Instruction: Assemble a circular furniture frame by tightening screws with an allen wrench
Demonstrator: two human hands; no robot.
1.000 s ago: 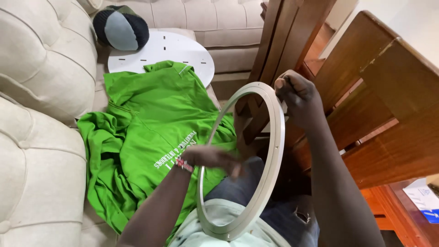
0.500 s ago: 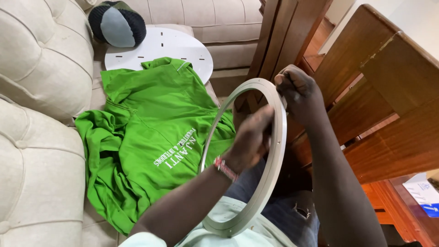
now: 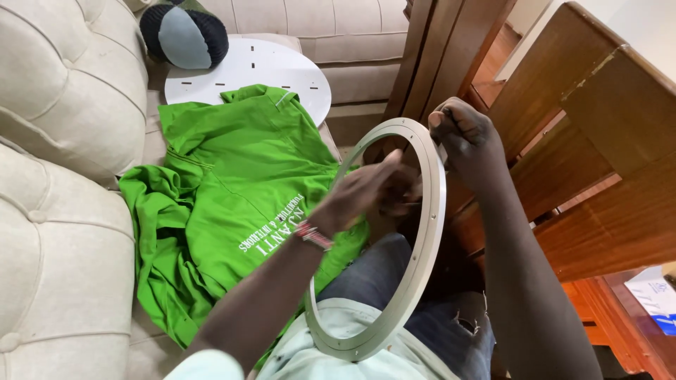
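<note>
Upright on the lap: a pale metal ring (image 3: 415,246), lower edge resting on the light shirt hem and jeans, top leaning toward the dark wooden table (image 3: 598,141).

Right hand (image 3: 468,137) clamped on the ring's top rim, fingers curled over it. Left hand (image 3: 370,190) reaching through the ring's opening, blurred by motion; grip impossible to tell, fingertips lost against the dark gap behind. Beaded band on the left wrist.

On the cream sofa (image 3: 63,141), left of the ring: a green shirt (image 3: 225,204), crumpled, with white lettering across the chest, partly covered by the left forearm. Above it, a white round disc (image 3: 246,70) with small slots, its lower edge tucked under the shirt collar. Dark cap (image 3: 183,35) with a grey-blue panel just beyond, cut off at the frame top.

Bottom right corner: a white and blue paper (image 3: 658,299), only a corner showing, print too small to make out.
</note>
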